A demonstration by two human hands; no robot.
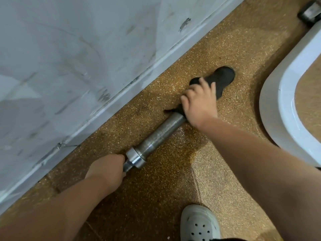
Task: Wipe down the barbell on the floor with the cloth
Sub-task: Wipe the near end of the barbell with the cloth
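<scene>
A steel barbell (160,133) lies on the speckled brown floor, running diagonally beside the wall. Its thick sleeve and collar show between my hands. My left hand (107,166) grips the thinner shaft just below the collar. My right hand (198,105) wraps a dark cloth (218,78) round the far end of the sleeve. The cloth drapes past my fingers over the tip of the bar, which is hidden under it.
A scuffed white wall with a baseboard (121,94) runs close along the bar's left. A white curved fixture (281,94) stands at right. A metal object (311,11) sits at top right. My foot in a grey perforated clog (199,225) is at the bottom.
</scene>
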